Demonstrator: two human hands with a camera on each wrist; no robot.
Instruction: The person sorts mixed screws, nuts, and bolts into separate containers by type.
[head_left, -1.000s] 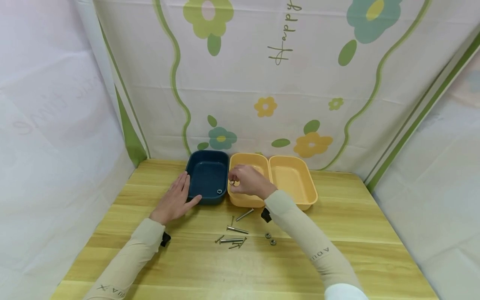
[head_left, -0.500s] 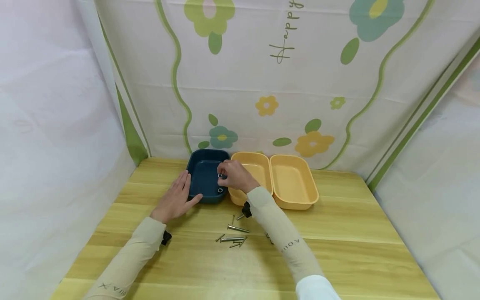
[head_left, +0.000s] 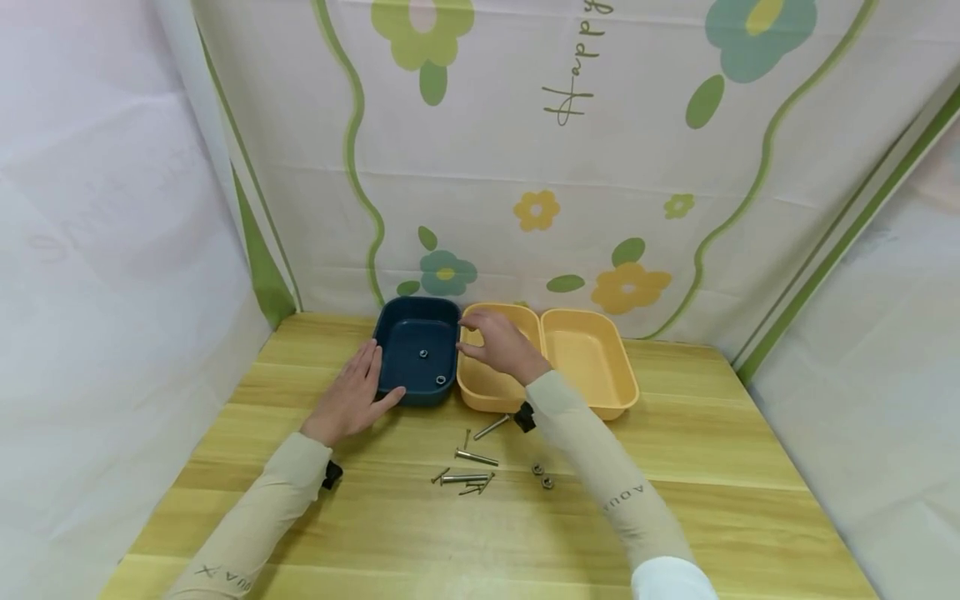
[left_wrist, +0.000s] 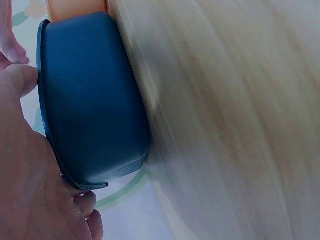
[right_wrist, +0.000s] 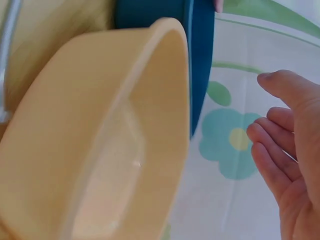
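My left hand (head_left: 351,398) rests on the near left corner of the dark blue bin (head_left: 408,367), its fingers along the left rim and its thumb over the front edge. Inside that bin lie two nuts, one nut (head_left: 423,353) near the middle and another nut (head_left: 441,380) by the near right corner. Above the middle yellow bin (head_left: 491,385) hovers my right hand (head_left: 501,343), thumb and fingers apart. In the right wrist view nothing sits between the fingers of that hand (right_wrist: 295,135).
A second yellow bin (head_left: 588,367) stands at the right of the row. On the wooden table (head_left: 420,542) lie several bolts (head_left: 476,457) and small screws (head_left: 477,489). Two more nuts (head_left: 543,476) lie to their right. A patterned cloth (head_left: 465,225) hangs behind the bins.
My right hand carried a nut leftward over the blue bin and let it go there, then moved back right above the middle yellow bin. The left hand has stayed in place.
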